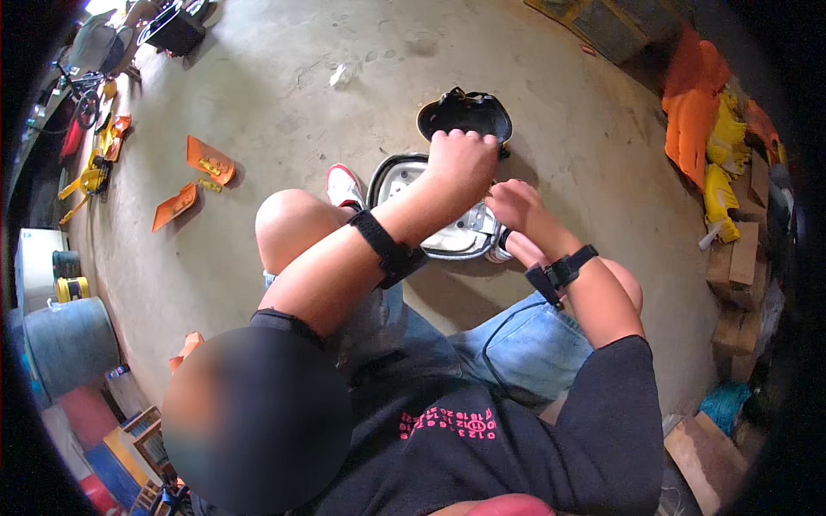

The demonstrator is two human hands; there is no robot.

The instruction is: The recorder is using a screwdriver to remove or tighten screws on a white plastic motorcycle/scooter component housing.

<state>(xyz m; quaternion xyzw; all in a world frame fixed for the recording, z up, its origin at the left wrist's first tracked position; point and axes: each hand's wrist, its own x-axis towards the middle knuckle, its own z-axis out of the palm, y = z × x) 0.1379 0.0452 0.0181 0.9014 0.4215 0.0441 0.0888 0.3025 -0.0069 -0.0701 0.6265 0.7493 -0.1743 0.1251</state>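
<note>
My left hand [460, 168] is raised over an open oval case [404, 181] with a pale inside, metal fittings and a dark rim, lying on the floor between my legs. Its fingers are curled, and what they grip is hidden. Just right of it and lower, my right hand [514, 202] is also closed, on something too small to make out, near the case's right side. A black hollow shell or lid [458, 110] lies beyond my hands, its inside facing up.
Orange plastic pieces [206, 159] lie on the concrete floor [284, 103] to the left. Orange and yellow panels [688, 112] and cardboard boxes [731, 267] line the right side. A blue barrel [69, 344], buckets and assorted items stand along the left edge.
</note>
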